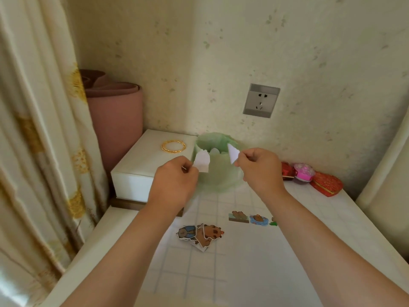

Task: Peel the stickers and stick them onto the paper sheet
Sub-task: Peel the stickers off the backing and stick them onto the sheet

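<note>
My left hand (174, 173) has its fingers (188, 171) curled tight. Thumb and forefinger pinch the lower corner of a small white paper piece with a notched top (201, 162), which stands up just past the fingertips. Near it on the right, not touching, a small white pointed paper piece (232, 153) sticks up and left from the pinched fingers of my right hand (259, 167).

Both pieces show only white faces, so I cannot tell which is sticker and which is backing. I judge them featherweight, limp and easily creased, one with a tacky face, so I would hold each by its very edge, off the glue.

Both hang over a pale green bag-lined bin (217, 176). Below the fingers and nearer me, a loose pile of capybara cartoon stickers (200, 234) lies on the white gridded paper sheet (243, 262). A short row of flat capybara stickers (249, 217) lies on the sheet beneath my right wrist.
</note>
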`<state>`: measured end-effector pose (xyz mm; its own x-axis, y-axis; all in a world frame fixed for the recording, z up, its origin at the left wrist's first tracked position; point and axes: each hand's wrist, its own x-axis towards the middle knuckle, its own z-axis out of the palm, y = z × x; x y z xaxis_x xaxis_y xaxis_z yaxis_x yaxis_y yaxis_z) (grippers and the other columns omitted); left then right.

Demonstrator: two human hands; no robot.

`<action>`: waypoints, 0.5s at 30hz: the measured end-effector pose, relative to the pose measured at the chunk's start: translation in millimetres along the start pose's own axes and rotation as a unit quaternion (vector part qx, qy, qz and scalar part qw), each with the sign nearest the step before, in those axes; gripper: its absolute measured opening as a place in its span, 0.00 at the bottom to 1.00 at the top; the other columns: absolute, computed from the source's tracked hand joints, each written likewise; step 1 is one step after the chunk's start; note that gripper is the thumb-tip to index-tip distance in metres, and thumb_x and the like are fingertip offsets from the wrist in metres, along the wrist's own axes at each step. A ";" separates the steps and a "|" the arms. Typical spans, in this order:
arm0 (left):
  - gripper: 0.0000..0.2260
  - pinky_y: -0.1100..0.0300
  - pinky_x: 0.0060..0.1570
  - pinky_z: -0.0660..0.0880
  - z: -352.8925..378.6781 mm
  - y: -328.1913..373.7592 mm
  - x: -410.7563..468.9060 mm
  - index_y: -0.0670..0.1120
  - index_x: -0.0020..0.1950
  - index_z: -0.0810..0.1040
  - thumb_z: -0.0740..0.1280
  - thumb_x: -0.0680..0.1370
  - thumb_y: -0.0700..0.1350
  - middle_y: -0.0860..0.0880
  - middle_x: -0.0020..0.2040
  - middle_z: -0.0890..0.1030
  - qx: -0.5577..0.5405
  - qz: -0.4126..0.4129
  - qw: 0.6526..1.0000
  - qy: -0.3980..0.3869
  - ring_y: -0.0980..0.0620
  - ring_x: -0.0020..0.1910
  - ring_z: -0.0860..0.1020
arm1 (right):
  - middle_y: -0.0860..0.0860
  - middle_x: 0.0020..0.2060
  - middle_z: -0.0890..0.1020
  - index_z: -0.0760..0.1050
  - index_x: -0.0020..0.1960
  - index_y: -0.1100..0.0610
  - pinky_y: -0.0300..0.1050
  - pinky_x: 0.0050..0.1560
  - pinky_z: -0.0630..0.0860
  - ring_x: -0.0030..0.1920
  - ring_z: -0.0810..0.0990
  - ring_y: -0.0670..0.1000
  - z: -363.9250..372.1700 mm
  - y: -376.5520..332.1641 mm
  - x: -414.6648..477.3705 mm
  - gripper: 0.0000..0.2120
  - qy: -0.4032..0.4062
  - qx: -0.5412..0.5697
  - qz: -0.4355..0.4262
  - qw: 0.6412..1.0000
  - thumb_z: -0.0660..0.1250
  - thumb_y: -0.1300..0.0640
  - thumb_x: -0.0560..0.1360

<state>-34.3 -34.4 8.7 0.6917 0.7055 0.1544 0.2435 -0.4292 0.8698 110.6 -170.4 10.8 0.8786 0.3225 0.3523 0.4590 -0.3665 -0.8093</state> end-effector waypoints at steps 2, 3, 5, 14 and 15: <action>0.07 0.50 0.39 0.82 -3.9 -4.3 0.5 0.50 0.40 0.77 0.63 0.77 0.44 0.50 0.38 0.84 -0.009 -0.001 1.000 -0.011 0.48 0.35 0.83 | 0.58 0.30 0.81 0.81 0.36 0.61 0.55 0.36 0.79 0.33 0.80 0.62 13.9 -4.0 21.2 0.11 -0.002 -0.062 -0.022 0.998 0.66 0.56 0.73; 0.07 0.50 0.39 0.82 -5.1 -7.0 1.0 0.50 0.40 0.77 0.64 0.77 0.44 0.50 0.38 0.84 -0.012 0.001 1.000 -0.016 0.48 0.34 0.83 | 0.58 0.29 0.79 0.79 0.35 0.62 0.55 0.33 0.78 0.32 0.78 0.63 20.7 -5.5 32.0 0.12 -0.006 -0.091 -0.027 0.995 0.65 0.55 0.72; 0.07 0.50 0.40 0.82 -7.1 -10.7 1.9 0.50 0.39 0.77 0.65 0.77 0.44 0.50 0.38 0.84 -0.016 0.011 1.000 -0.017 0.48 0.35 0.83 | 0.55 0.24 0.73 0.73 0.30 0.60 0.49 0.28 0.71 0.27 0.71 0.59 32.2 -8.2 51.3 0.15 -0.017 -0.145 -0.041 0.988 0.66 0.55 0.72; 0.08 0.48 0.40 0.81 -7.9 -17.7 6.2 0.50 0.40 0.75 0.63 0.79 0.44 0.49 0.36 0.82 -0.017 0.052 0.999 -0.006 0.47 0.35 0.82 | 0.49 0.35 0.84 0.83 0.40 0.55 0.44 0.36 0.77 0.37 0.81 0.53 55.7 -11.3 76.2 0.07 -0.055 -0.314 -0.067 0.945 0.67 0.56 0.73; 0.08 0.48 0.40 0.81 -6.8 -18.4 6.7 0.50 0.40 0.75 0.63 0.79 0.44 0.49 0.36 0.82 -0.019 0.050 0.999 -0.009 0.47 0.35 0.81 | 0.47 0.41 0.85 0.84 0.45 0.52 0.45 0.41 0.79 0.42 0.82 0.52 53.7 -11.9 72.5 0.07 -0.051 -0.283 -0.065 0.955 0.67 0.55 0.74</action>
<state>-38.8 -17.9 -3.1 0.7231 0.6503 0.2330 0.1479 -0.4752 0.8674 161.8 -95.8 20.8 0.8049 0.4700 0.3623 0.5867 -0.7219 -0.3669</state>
